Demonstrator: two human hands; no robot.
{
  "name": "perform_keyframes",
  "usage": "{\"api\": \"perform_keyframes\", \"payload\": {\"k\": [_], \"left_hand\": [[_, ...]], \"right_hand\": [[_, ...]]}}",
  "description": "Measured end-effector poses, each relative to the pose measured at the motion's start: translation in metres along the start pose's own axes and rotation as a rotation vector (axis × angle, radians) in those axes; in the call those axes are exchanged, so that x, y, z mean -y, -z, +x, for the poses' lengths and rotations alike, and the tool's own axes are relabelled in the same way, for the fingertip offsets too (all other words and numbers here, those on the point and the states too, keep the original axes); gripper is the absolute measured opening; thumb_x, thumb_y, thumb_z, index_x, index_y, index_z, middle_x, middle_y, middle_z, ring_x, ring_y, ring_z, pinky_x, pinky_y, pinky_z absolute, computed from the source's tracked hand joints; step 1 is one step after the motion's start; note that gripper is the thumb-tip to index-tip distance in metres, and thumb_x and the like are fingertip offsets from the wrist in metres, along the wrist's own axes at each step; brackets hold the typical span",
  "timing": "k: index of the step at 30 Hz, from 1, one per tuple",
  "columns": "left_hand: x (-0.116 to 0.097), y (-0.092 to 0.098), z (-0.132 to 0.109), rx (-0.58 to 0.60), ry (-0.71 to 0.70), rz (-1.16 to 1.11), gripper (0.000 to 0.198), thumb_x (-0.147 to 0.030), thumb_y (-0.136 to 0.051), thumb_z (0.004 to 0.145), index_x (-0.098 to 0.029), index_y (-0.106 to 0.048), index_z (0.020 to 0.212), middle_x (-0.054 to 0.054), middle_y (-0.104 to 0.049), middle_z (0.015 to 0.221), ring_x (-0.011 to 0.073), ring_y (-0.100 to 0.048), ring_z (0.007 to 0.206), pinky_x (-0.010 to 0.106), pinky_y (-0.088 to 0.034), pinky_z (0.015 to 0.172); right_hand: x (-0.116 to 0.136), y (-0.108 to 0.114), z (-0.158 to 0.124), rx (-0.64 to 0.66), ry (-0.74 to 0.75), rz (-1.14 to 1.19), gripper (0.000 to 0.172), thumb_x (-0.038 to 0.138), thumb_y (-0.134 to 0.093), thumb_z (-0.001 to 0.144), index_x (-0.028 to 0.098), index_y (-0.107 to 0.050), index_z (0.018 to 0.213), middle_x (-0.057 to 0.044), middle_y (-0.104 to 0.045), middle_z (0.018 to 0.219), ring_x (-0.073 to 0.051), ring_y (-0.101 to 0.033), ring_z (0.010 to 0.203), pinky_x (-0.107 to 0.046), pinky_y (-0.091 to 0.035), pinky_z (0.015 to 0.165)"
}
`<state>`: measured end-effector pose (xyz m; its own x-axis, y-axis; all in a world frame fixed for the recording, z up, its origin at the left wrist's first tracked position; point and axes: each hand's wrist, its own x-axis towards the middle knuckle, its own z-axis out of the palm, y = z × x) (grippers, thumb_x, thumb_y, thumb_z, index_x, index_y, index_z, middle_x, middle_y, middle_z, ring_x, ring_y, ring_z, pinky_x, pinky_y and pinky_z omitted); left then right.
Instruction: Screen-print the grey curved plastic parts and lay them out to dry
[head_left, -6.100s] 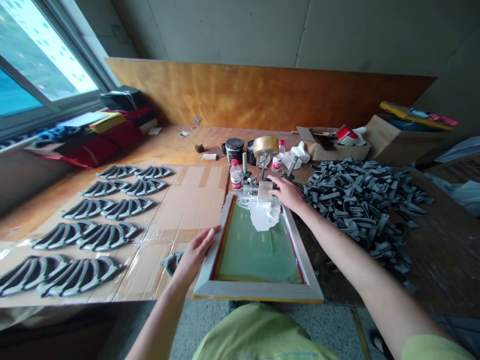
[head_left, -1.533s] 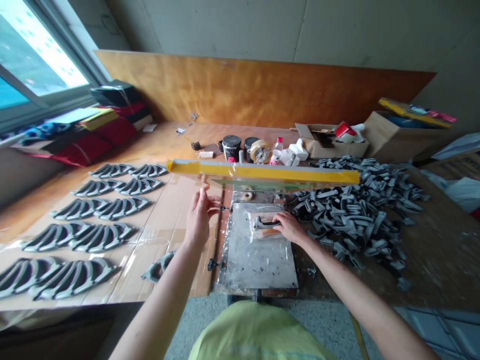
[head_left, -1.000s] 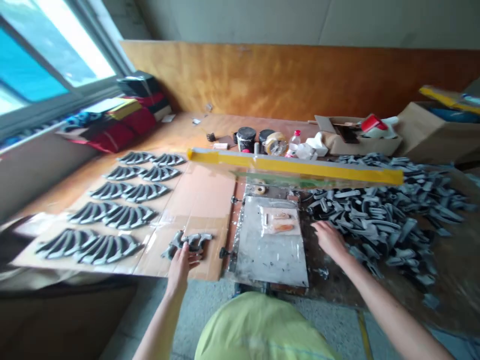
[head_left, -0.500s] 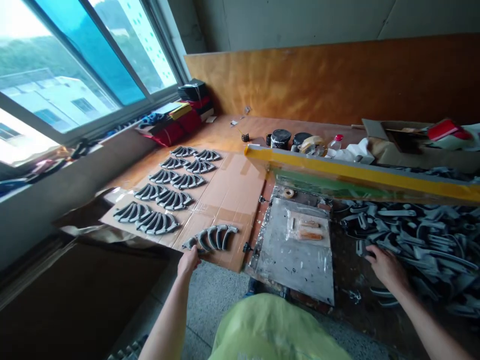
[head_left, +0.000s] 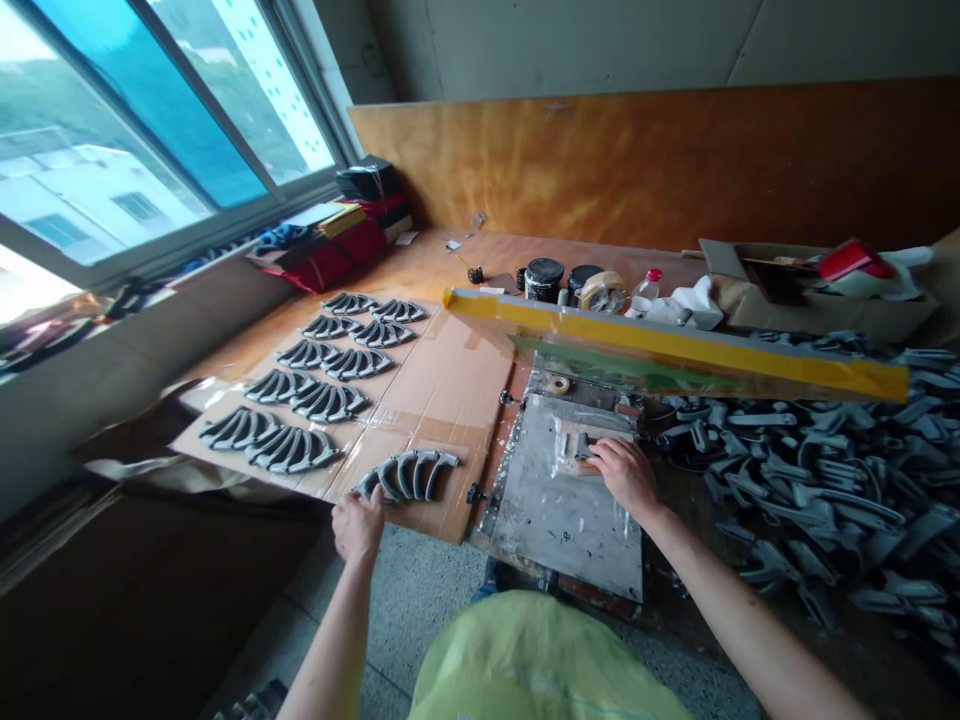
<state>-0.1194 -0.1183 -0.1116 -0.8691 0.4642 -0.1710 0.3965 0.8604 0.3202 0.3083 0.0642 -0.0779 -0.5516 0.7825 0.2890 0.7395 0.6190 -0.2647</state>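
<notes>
On the cardboard sheet (head_left: 442,410), near its front edge, lies a group of curved grey handle-like parts (head_left: 424,472) set side by side. My left hand (head_left: 358,522) is closed at the left end of this group; its fingertips are against the leftmost part, and what they grip is hidden. My right hand (head_left: 626,475) pinches a small grey part (head_left: 583,447) over the fixture block (head_left: 564,455) on the grey metal plate (head_left: 562,525). Whether the part touches the block I cannot tell.
Fan-shaped groups of grey parts (head_left: 292,445) stand in two columns on the cardboard. A pile of loose grey parts (head_left: 817,490) spreads at the right. A yellow-taped board (head_left: 675,345) runs behind the plate, with black tubs (head_left: 544,280) beyond. A tape roll (head_left: 559,384) lies near the plate.
My right hand has moved left from the loose pile to the fixture block, carrying the small grey part. My left hand has drawn slightly back, its fingers more curled. The view has shifted slightly.
</notes>
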Motion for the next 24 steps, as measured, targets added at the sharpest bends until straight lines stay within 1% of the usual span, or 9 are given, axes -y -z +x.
{"api": "perform_keyframes", "payload": {"k": [2, 4, 8, 11, 15, 18, 20, 22, 24], "left_hand": [[-0.011, -0.014, -0.019, -0.090, -0.088, 0.001, 0.067, -0.062, -0.038, 0.087, -0.013, -0.050, 0.131, 0.022, -0.049, 0.140, 0.0359, -0.042, 0.132, 0.047, -0.038, 0.104], [-0.025, -0.031, -0.035, -0.117, -0.198, 0.043, 0.068, -0.065, -0.043, 0.085, -0.018, -0.051, 0.133, 0.016, -0.045, 0.145, 0.0326, -0.040, 0.134, 0.044, -0.034, 0.108], [-0.049, -0.057, -0.045, -0.157, -0.186, 0.168, 0.069, -0.070, -0.049, 0.080, -0.019, -0.059, 0.126, 0.016, -0.047, 0.144, 0.0385, -0.038, 0.133, 0.056, -0.032, 0.106], [-0.054, -0.061, -0.037, -0.167, -0.187, 0.201, 0.061, -0.063, -0.051, 0.082, -0.017, -0.062, 0.121, 0.017, -0.053, 0.139, 0.0408, -0.042, 0.129, 0.059, -0.037, 0.100], [-0.044, -0.056, -0.026, -0.174, -0.292, 0.209, 0.051, -0.057, -0.057, 0.080, -0.015, -0.066, 0.108, 0.017, -0.059, 0.131, 0.0386, -0.049, 0.123, 0.051, -0.044, 0.094], [-0.038, -0.053, -0.014, -0.180, -0.408, 0.185, 0.044, -0.055, -0.063, 0.077, -0.017, -0.068, 0.099, 0.015, -0.063, 0.126, 0.0375, -0.050, 0.124, 0.048, -0.043, 0.097], [-0.044, -0.053, 0.004, -0.186, -0.495, 0.145, 0.042, -0.052, -0.066, 0.075, -0.018, -0.068, 0.099, 0.015, -0.063, 0.126, 0.0371, -0.049, 0.125, 0.048, -0.042, 0.101], [-0.063, -0.054, 0.032, -0.178, -0.579, 0.092, 0.043, -0.052, -0.068, 0.074, -0.018, -0.068, 0.100, 0.015, -0.063, 0.126, 0.0369, -0.049, 0.126, 0.049, -0.041, 0.103], [-0.096, -0.053, 0.069, -0.146, -0.661, 0.039, 0.045, -0.052, -0.070, 0.072, -0.017, -0.068, 0.101, 0.016, -0.062, 0.127, 0.0366, -0.049, 0.125, 0.049, -0.040, 0.104]], "right_hand": [[0.004, -0.005, 0.006, 0.025, 0.031, -0.020, 0.014, 0.019, -0.057, 0.090, 0.019, -0.070, 0.096, -0.007, -0.070, 0.097, -0.024, -0.060, 0.095, -0.035, -0.043, 0.083], [0.004, -0.008, 0.008, 0.030, 0.052, -0.042, 0.016, 0.019, -0.055, 0.091, 0.018, -0.071, 0.095, -0.007, -0.070, 0.095, -0.024, -0.059, 0.096, -0.035, -0.043, 0.084], [-0.002, -0.012, 0.003, -0.011, 0.102, -0.059, 0.021, 0.021, -0.051, 0.094, 0.018, -0.070, 0.105, -0.008, -0.069, 0.100, -0.024, -0.058, 0.098, -0.034, -0.042, 0.084], [-0.008, -0.015, -0.002, -0.048, 0.139, -0.040, 0.025, 0.024, -0.049, 0.096, 0.017, -0.068, 0.111, -0.009, -0.068, 0.101, -0.024, -0.058, 0.096, -0.035, -0.043, 0.085], [-0.014, -0.023, -0.006, -0.118, 0.159, -0.020, 0.030, 0.030, -0.044, 0.098, 0.016, -0.067, 0.113, -0.010, -0.068, 0.100, -0.023, -0.060, 0.095, -0.037, -0.045, 0.086], [-0.022, -0.030, -0.009, -0.152, 0.184, -0.022, 0.035, 0.036, -0.041, 0.099, 0.018, -0.066, 0.116, -0.010, -0.069, 0.101, -0.022, -0.062, 0.094, -0.037, -0.048, 0.085], [-0.030, -0.034, -0.012, -0.171, 0.200, -0.032, 0.036, 0.039, -0.042, 0.098, 0.020, -0.068, 0.115, -0.008, -0.070, 0.101, -0.022, -0.064, 0.092, -0.036, -0.050, 0.083], [-0.035, -0.038, -0.014, -0.200, 0.238, -0.037, 0.033, 0.039, -0.045, 0.097, 0.026, -0.069, 0.115, -0.006, -0.072, 0.099, -0.021, -0.066, 0.089, -0.035, -0.052, 0.079], [-0.034, -0.039, -0.015, -0.254, 0.232, -0.010, 0.031, 0.038, -0.048, 0.093, 0.037, -0.070, 0.116, -0.002, -0.074, 0.096, -0.023, -0.068, 0.084, -0.039, -0.055, 0.074]]}}
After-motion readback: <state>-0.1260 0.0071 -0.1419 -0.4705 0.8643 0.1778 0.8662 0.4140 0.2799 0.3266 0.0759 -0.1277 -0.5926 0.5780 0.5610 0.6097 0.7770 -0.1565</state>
